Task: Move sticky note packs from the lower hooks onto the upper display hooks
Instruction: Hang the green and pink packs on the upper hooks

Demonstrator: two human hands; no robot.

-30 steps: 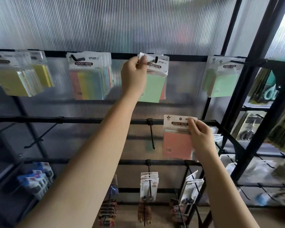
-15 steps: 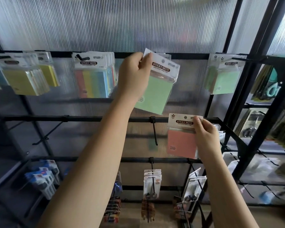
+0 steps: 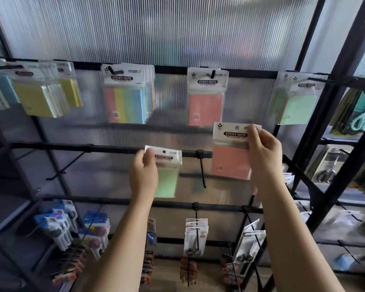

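My left hand (image 3: 143,175) grips a green sticky note pack (image 3: 167,175) by its header, in front of the middle rail and left of an empty lower hook (image 3: 202,169). My right hand (image 3: 263,157) holds a pink sticky note pack (image 3: 230,161) by its top right corner, just below the upper row. On the upper rail a pink sticky note pack (image 3: 205,98) hangs from an upper hook (image 3: 212,73). Beside it hang a multicolour pack (image 3: 125,95), yellow packs (image 3: 38,95) and green packs (image 3: 296,102).
A black metal frame post (image 3: 333,131) stands at the right, with scissors and other goods behind it. Below, hooks carry packaged small tools (image 3: 195,237) and blue-carded items (image 3: 57,224). A ribbed translucent panel (image 3: 156,28) backs the display.
My left hand took the green pack off the upper hook and brought it down to the middle rail. My right hand lifted the pink pack up and a little to the right.
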